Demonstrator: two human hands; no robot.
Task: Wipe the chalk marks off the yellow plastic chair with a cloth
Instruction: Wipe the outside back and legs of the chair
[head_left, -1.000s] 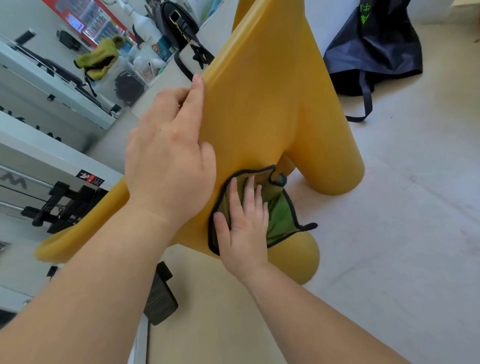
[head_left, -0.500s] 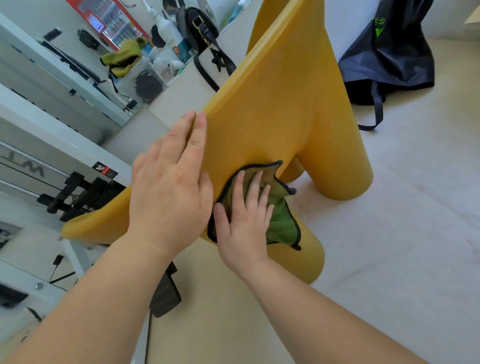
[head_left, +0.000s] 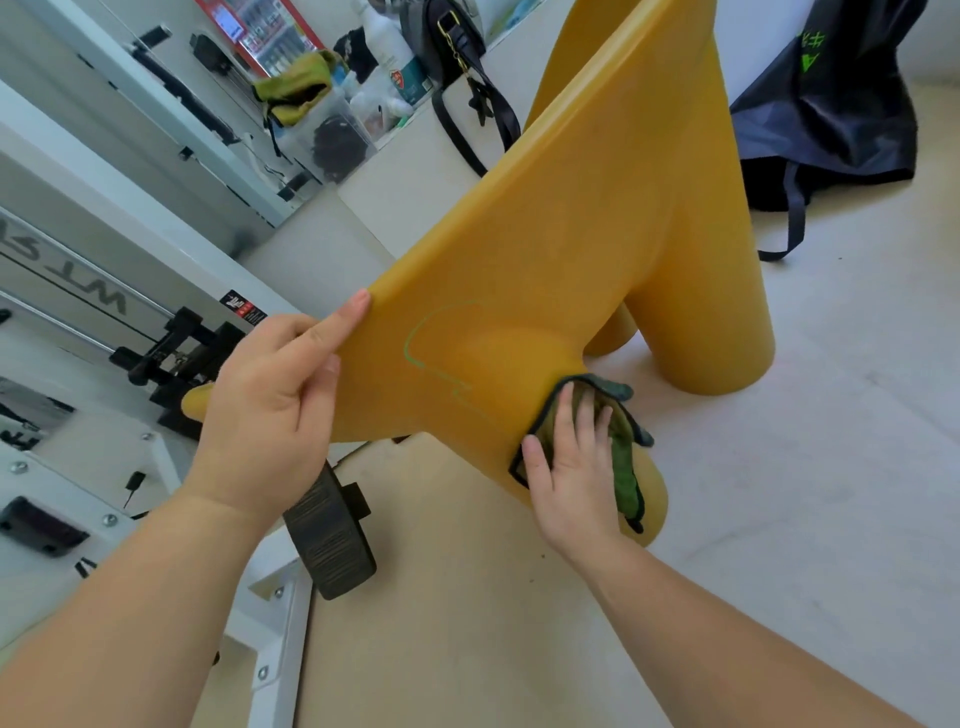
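Nearest to the person, the left hand holds the upper ridge of the yellow chair. Its grip is closed on this ridge, with one finger stretched along the edge and the others curled. A little further, low on the side of the chair, the right hand presses a green cloth flat against the rounded leg. Its fingers are straight and slightly spread, so this grip pinches nothing. The chalk marks are a thin green curved line on the side of the chair, between the two hands, near the cloth but not under it. I judge that the wiping is not finished, because this line is still clear to see. To do the step well, the cloth should go up from the leg to the line and follow its curve with firm strokes that overlap, the palm flat. The left hand should keep the chair steady against the push. A clean part of the cloth will probably smear less. Under the near end of the chair a black pedal lies on the floor. Beyond the chair, a dark bag sits on the floor. Behind the chair, a black handbag hangs over the edge of a desk.
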